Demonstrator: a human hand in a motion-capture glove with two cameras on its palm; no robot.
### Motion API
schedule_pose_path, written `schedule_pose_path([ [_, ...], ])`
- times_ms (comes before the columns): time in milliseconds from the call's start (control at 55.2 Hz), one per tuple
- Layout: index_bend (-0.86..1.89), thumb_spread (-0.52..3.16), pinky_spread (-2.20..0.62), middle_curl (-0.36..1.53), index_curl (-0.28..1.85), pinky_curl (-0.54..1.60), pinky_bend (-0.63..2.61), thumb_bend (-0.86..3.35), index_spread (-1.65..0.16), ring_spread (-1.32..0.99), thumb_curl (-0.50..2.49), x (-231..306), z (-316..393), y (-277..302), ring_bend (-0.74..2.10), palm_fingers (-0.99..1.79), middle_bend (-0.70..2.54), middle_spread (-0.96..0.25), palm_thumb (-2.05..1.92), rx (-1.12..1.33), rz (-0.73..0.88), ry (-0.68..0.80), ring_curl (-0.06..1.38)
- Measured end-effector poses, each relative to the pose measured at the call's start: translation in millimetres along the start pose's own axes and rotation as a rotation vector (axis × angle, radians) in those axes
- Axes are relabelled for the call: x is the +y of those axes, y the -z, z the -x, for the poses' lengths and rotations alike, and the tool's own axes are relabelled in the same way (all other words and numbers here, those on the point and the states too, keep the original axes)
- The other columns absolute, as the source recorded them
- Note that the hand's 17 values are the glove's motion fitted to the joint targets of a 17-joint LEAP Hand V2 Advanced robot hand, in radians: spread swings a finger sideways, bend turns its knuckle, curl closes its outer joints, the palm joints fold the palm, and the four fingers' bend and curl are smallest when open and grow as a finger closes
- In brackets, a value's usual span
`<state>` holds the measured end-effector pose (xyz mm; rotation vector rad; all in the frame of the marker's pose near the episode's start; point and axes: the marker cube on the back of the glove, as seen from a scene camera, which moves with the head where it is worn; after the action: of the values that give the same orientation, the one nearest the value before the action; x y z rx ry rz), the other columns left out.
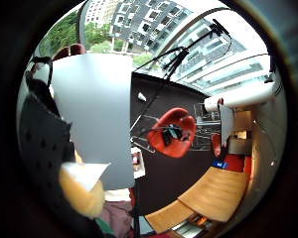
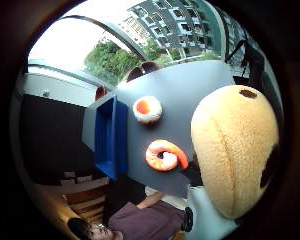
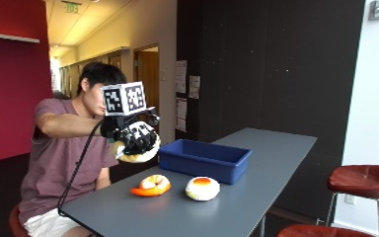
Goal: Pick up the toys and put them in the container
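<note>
Grey desk (image 3: pixel 255 182): blue container (image 3: pixel 206 159), shrimp toy (image 3: pixel 151 185), egg toy (image 3: pixel 203 188); raised right hand (image 3: pixel 135 137) grips tan plush toy (image 3: pixel 137 157).

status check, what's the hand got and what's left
Right hand grips tan plush toy, raised beside blue container. Shrimp toy, egg toy on table. Path clear.

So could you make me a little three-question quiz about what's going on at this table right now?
1. True or false: the blue container already holds a toy.
2. How many toys lie on the grey table?
3. The gloved right hand holds: A) a tan plush toy, B) the shrimp toy, C) nothing.

Key:
1. False; in the thumb-side palm view it looks empty.
2. Two: the shrimp toy and the round white toy with an orange top.
3. A.
</note>
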<state>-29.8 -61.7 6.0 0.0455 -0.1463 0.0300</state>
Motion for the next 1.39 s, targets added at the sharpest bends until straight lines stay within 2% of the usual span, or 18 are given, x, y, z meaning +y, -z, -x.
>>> schedule_pose_path([
  [235, 0.63, 0.56, -0.36, 0.66, 0.65, 0.57, 1.23, 0.06, -0.4, -0.38, 0.83, 9, 12, -13, 1.33, 0.93, 1.0, -0.3, 0.64, 0.164, 0.032, 0.036, 0.67],
  [434, 0.63, 0.54, -0.35, 0.72, 0.75, 0.59, 1.27, 0.04, -0.4, -0.37, 0.89, 4, 25, 29, 1.37, 0.87, 1.01, -0.3, 0.65, 0.197, -0.022, -0.001, 0.68],
  [561, 0.62, 0.53, -0.35, 0.76, 0.82, 0.59, 1.29, 0.02, -0.4, -0.37, 0.92, 0, 72, 56, 1.39, 0.85, 1.02, -0.3, 0.66, 0.156, -0.063, 0.063, 0.69],
  [724, 0.6, 0.53, -0.35, 0.79, 0.89, 0.6, 1.31, 0.0, -0.41, -0.36, 0.96, -17, 169, 66, 1.41, 0.83, 1.02, -0.3, 0.66, 0.056, -0.07, 0.172, 0.69],
  [815, 0.59, 0.52, -0.34, 0.81, 0.93, 0.6, 1.32, -0.01, -0.41, -0.36, 0.98, -31, 231, 57, 1.42, 0.83, 1.01, -0.29, 0.66, 0.019, -0.054, 0.24, 0.69],
  [887, 0.58, 0.52, -0.34, 0.83, 0.96, 0.6, 1.32, -0.01, -0.42, -0.36, 1.0, -40, 280, 43, 1.42, 0.82, 1.01, -0.3, 0.66, 0.019, -0.044, 0.446, 0.69],
  [959, 0.57, 0.52, -0.34, 0.84, 0.99, 0.6, 1.33, -0.01, -0.42, -0.35, 1.01, -59, 319, 23, 1.43, 0.82, 1.01, -0.3, 0.66, 0.057, -0.038, 0.53, 0.69],
  [1050, 0.55, 0.52, -0.34, 0.85, 1.02, 0.6, 1.34, -0.01, -0.43, -0.35, 1.02, -76, 372, 1, 1.43, 0.81, 1.01, -0.3, 0.65, 0.011, -0.015, 0.372, 0.69],
  [1104, 0.54, 0.52, -0.34, 0.86, 1.04, 0.59, 1.33, -0.01, -0.43, -0.35, 1.03, -78, 392, -16, 1.44, 0.81, 1.0, -0.3, 0.65, 0.072, -0.014, 0.5, 0.69],
  [1140, 0.53, 0.52, -0.33, 0.87, 1.05, 0.59, 1.34, -0.01, -0.43, -0.35, 1.04, -79, 401, -22, 1.44, 0.82, 1.01, -0.3, 0.65, 0.09, -0.016, 0.527, 0.69],
  [1285, 0.48, 0.52, -0.34, 0.88, 1.09, 0.59, 1.35, -0.01, -0.43, -0.35, 1.06, -89, 452, -67, 1.44, 0.79, 0.98, -0.3, 0.64, 0.132, 0.067, 0.405, 0.69],
  [1394, 0.27, 0.6, -0.33, 0.86, 1.07, 0.59, 1.37, -0.03, -0.41, -0.33, 1.03, -91, 447, -85, 1.48, 0.59, 0.86, -0.29, 0.59, 0.258, 0.152, 0.467, 0.69],
])
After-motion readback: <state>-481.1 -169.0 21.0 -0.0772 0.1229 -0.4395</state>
